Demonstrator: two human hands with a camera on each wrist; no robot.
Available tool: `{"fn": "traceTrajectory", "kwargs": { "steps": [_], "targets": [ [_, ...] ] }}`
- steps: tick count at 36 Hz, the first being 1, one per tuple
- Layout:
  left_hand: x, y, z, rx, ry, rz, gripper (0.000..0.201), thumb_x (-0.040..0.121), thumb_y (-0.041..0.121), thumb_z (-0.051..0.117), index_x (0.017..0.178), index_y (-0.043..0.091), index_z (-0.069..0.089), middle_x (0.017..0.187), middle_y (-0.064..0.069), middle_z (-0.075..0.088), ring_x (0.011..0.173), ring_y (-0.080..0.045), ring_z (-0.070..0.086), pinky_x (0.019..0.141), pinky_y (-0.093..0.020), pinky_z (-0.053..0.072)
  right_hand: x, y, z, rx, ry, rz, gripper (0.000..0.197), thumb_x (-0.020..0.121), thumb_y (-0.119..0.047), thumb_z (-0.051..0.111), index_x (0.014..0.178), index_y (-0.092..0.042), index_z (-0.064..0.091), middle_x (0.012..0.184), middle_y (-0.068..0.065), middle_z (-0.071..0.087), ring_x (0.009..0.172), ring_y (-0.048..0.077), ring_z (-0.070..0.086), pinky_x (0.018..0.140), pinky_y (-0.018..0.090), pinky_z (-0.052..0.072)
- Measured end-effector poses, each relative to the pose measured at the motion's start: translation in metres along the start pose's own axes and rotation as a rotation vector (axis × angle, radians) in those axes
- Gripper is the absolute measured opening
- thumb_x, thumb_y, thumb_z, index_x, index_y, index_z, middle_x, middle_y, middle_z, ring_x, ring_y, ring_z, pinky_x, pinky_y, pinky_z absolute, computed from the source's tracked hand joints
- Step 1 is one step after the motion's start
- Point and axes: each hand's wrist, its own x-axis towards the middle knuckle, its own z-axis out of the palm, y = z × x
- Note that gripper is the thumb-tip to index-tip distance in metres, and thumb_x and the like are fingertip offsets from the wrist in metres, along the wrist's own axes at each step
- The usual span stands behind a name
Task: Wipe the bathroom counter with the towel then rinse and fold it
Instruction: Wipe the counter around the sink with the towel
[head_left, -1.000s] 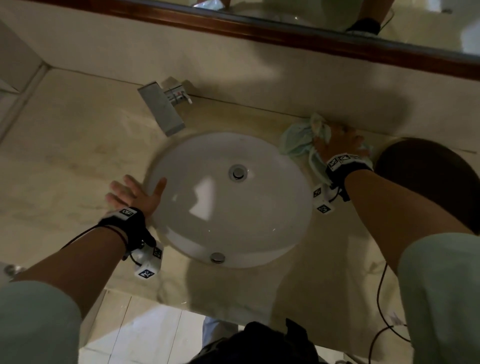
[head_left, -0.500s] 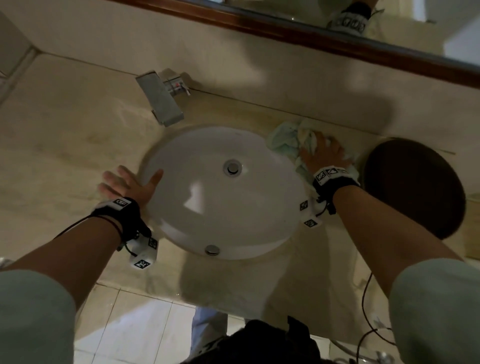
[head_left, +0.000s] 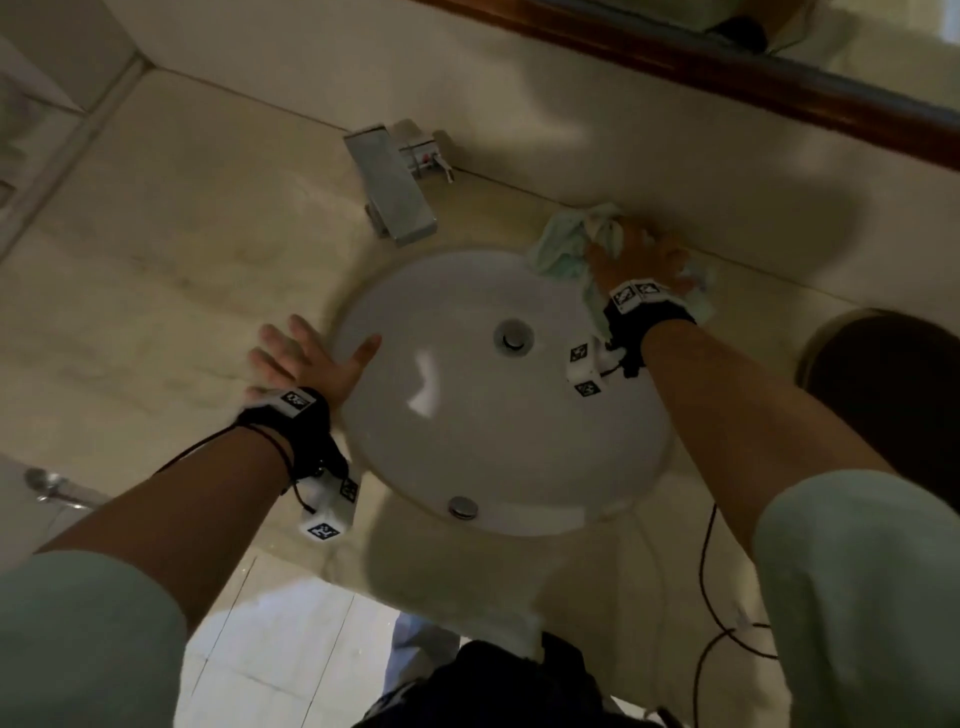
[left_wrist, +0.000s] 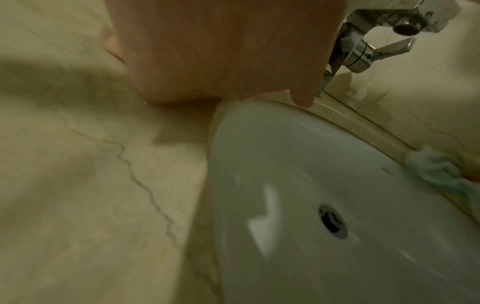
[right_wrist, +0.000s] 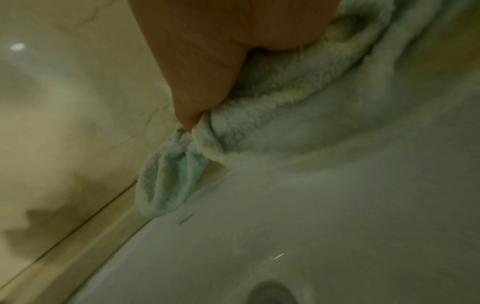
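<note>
Change: towel (head_left: 563, 244) and right hand (head_left: 639, 260) sit a little further toward the back wall than half a second ago, after sliding in along the basin rim and out again; the left hand (head_left: 306, 358) has not shifted.
Meaning: wiping is still under way on the strip of desk (head_left: 156, 270) behind the sink (head_left: 498, 405); rinsing and folding are, by my judgement, not yet begun.
Right hand: laid flat on the towel with fingers spread, pressing it down onto the desk at the back edge, just right of the tap (head_left: 395, 192).
Left hand: spread flat on the desk at the sink's left rim, thumb reaching over the rim, holding nothing.
Towel: pale green, fluffy, bunched into loose folds under the palm; one lobe (right_wrist: 168, 185) sticks out toward the tap, and another part hangs over the basin rim.
Tap: no water is seen running.
</note>
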Motion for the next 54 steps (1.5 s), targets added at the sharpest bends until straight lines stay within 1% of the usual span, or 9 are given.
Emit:
{"fn": "traceTrajectory", "kwargs": {
  "steps": [5, 12, 25, 31, 36, 42, 47, 50, 54],
  "targets": [
    [0.0, 0.0, -0.001, 0.044, 0.002, 0.001, 0.118, 0.06, 0.096, 0.021, 0.149, 0.029, -0.018, 0.155, -0.004, -0.028, 0.144, -0.034, -0.019, 0.113, -0.062, -0.003, -0.006, -0.056, 0.018, -0.033, -0.011, -0.147, 0.072, 0.087, -0.07, 0.039, 0.146, -0.034, 0.023, 0.156, 0.018, 0.01, 0.142, 0.044, 0.008, 0.108, 0.071, 0.004],
    [0.002, -0.001, 0.0, 0.046, 0.006, 0.006, 0.116, 0.063, 0.095, 0.021, 0.148, 0.029, -0.02, 0.155, -0.005, -0.029, 0.143, -0.034, -0.021, 0.113, -0.061, -0.004, -0.021, -0.142, 0.047, -0.124, -0.026, -0.32, 0.069, 0.084, -0.072, 0.043, 0.145, -0.043, 0.025, 0.158, 0.013, 0.007, 0.144, 0.038, 0.006, 0.112, 0.065, 0.005],
    [0.001, -0.002, 0.0, 0.05, -0.022, 0.003, 0.118, 0.059, 0.097, 0.021, 0.146, 0.031, -0.023, 0.153, -0.005, -0.033, 0.142, -0.033, -0.024, 0.113, -0.06, -0.008, -0.015, -0.125, 0.032, -0.121, -0.067, -0.413, 0.06, 0.087, -0.059, 0.051, 0.142, -0.046, 0.031, 0.156, 0.012, 0.01, 0.143, 0.04, 0.01, 0.108, 0.068, 0.016],
    [0.003, -0.003, 0.002, 0.046, -0.003, -0.002, 0.12, 0.057, 0.098, 0.022, 0.147, 0.031, -0.021, 0.154, -0.005, -0.031, 0.143, -0.034, -0.023, 0.112, -0.062, -0.007, -0.003, -0.066, 0.01, -0.057, -0.066, -0.264, 0.061, 0.085, -0.063, 0.051, 0.139, -0.039, 0.038, 0.157, 0.01, 0.009, 0.143, 0.04, 0.01, 0.107, 0.069, 0.013],
    [0.002, -0.003, 0.001, 0.017, -0.014, -0.001, 0.121, 0.057, 0.098, 0.026, 0.148, 0.032, -0.02, 0.153, -0.005, -0.032, 0.142, -0.035, -0.024, 0.111, -0.064, -0.008, 0.0, 0.009, -0.008, 0.081, 0.003, -0.085, 0.09, 0.065, -0.096, 0.011, 0.135, -0.047, 0.038, 0.157, -0.003, 0.019, 0.145, 0.034, 0.012, 0.107, 0.069, 0.008],
    [0.003, -0.005, 0.0, -0.01, -0.032, 0.012, 0.122, 0.057, 0.098, 0.029, 0.148, 0.032, -0.019, 0.153, -0.005, -0.033, 0.142, -0.035, -0.025, 0.111, -0.064, -0.006, -0.018, 0.087, -0.024, 0.012, 0.063, 0.138, 0.07, 0.082, -0.067, 0.043, 0.144, -0.039, 0.024, 0.16, 0.012, 0.002, 0.145, 0.039, 0.004, 0.109, 0.066, 0.01],
    [0.002, -0.004, 0.002, -0.006, -0.013, 0.023, 0.123, 0.056, 0.098, 0.024, 0.148, 0.03, -0.02, 0.153, -0.006, -0.033, 0.142, -0.035, -0.025, 0.111, -0.063, -0.008, -0.012, 0.082, -0.018, -0.063, 0.052, 0.192, 0.067, 0.084, -0.063, 0.032, 0.145, -0.035, 0.025, 0.16, 0.012, 0.005, 0.144, 0.041, 0.005, 0.104, 0.072, 0.009],
    [0.0, -0.004, 0.003, -0.009, -0.018, 0.02, 0.122, 0.057, 0.098, 0.023, 0.147, 0.03, -0.022, 0.152, -0.006, -0.035, 0.141, -0.034, -0.027, 0.111, -0.063, -0.01, -0.005, 0.069, -0.007, -0.106, -0.004, 0.186, 0.073, 0.088, -0.066, 0.022, 0.151, -0.037, -0.001, 0.161, 0.007, -0.007, 0.145, 0.038, -0.005, 0.106, 0.073, 0.003],
    [0.002, -0.003, 0.004, -0.013, -0.022, 0.031, 0.12, 0.059, 0.097, 0.023, 0.147, 0.03, -0.022, 0.152, -0.005, -0.036, 0.14, -0.034, -0.028, 0.11, -0.063, -0.011, -0.007, 0.037, -0.002, -0.031, 0.007, 0.288, 0.084, 0.087, -0.072, 0.023, 0.151, -0.029, -0.01, 0.159, 0.012, -0.014, 0.145, 0.039, -0.01, 0.105, 0.073, 0.0]
  ]
}}
